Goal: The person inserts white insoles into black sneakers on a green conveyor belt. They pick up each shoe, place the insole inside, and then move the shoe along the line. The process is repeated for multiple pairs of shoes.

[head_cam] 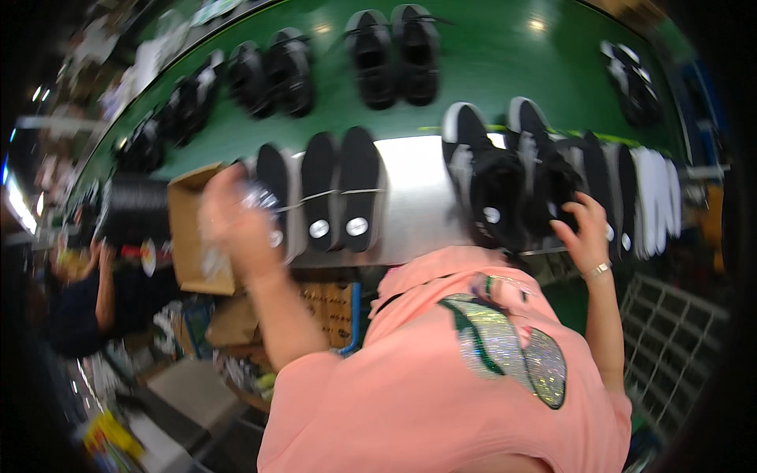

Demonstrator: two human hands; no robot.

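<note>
My left hand (236, 219) is blurred over the right side of an open cardboard box (192, 236). Clear, shiny plastic shows at its fingers; whether they grip it I cannot tell. My right hand (582, 230) has its fingers apart at the heel of a black sneaker (535, 154) with a white toe. Another such sneaker (479, 159) lies left of it. Between my hands, black insoles (359, 171) with round white stickers lie on a metal surface (408, 201), banded together. More black insoles (627, 189) and white insoles (653, 195) are right of the sneakers.
Black shoe pairs (393, 59) stand along the green surface (491, 53), with one more pair (633, 83) at far right. A person in dark clothing (77, 313) is at the left. Below are cartons (192, 390) at the left and a wire rack (674, 343) at the right.
</note>
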